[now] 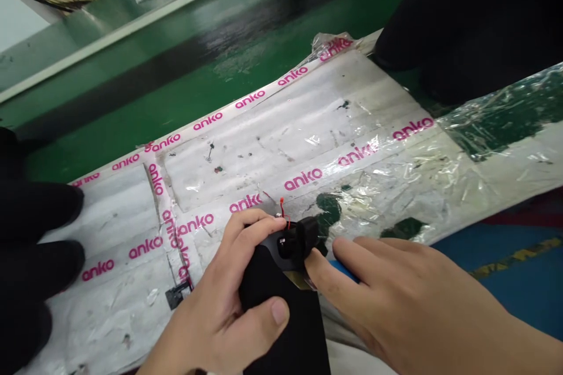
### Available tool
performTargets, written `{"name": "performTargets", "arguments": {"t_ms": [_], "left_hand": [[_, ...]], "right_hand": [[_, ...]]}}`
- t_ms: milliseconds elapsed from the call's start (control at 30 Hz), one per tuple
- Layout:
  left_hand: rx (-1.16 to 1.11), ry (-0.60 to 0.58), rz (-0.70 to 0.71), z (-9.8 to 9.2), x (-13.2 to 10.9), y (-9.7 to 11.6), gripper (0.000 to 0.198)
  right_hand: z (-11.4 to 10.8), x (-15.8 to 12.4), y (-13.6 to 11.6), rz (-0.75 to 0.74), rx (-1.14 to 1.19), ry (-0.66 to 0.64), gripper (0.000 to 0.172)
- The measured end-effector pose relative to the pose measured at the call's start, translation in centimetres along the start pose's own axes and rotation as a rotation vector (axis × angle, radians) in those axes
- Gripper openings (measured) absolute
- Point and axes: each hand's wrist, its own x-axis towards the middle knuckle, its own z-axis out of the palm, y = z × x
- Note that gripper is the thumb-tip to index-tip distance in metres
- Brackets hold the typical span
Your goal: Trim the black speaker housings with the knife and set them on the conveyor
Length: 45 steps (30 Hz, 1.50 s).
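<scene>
A long black casing (281, 328) with a grey end cap lies below the bench edge, close to my body. My left hand (233, 293) grips it, fingers over the grey end and thumb along the black side. An opening in the end shows dark parts, and a thin red wire with a small red connector (282, 202) sticks up from it. A black flap (307, 234) stands beside the opening. My right hand (391, 287) is closed, a fingertip touching the end by the flap. A bright blue piece (344, 270) shows between its fingers, mostly hidden.
The white bench top (281, 140) is covered with clear film and pink-lettered tape. A small black part (178, 294) lies to the left. Dark rounded shapes (39, 205) line the left edge, and large dark shapes (475, 17) fill the upper right. A green surface (185, 70) runs behind.
</scene>
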Motion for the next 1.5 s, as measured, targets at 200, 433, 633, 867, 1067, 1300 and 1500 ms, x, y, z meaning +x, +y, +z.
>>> {"name": "performTargets", "arguments": {"t_ms": [200, 433, 633, 867, 1067, 1300, 1500], "left_hand": [[0.047, 0.028, -0.012, 0.1, 0.2, 0.5, 0.061], [0.133, 0.113, -0.184, 1.2, 0.1, 2.0, 0.086], [-0.043, 0.115, -0.136, 1.2, 0.2, 1.0, 0.084], [-0.070, 0.107, -0.175, 1.0, -0.2, 0.6, 0.086], [-0.011, 0.127, -0.145, 1.2, 0.6, 1.5, 0.083], [-0.009, 0.120, -0.088, 1.1, 1.2, 1.1, 0.084], [-0.014, 0.101, -0.126, 1.0, 1.1, 1.5, 0.080]], "right_hand": [[0.2, -0.3, -0.4, 0.006, 0.002, -0.001, 0.043], [0.0, -0.8, -1.1, 0.108, -0.058, -0.019, 0.040], [0.0, -0.2, -0.8, 0.086, -0.102, -0.064, 0.032], [0.0, -0.8, -0.3, 0.090, -0.120, -0.067, 0.052], [0.3, -0.5, 0.5, 0.033, 0.007, -0.033, 0.062], [-0.6, 0.1, 0.0, 0.015, -0.021, -0.002, 0.054], [-0.2, 0.6, -0.7, 0.040, -0.075, -0.012, 0.051]]}}
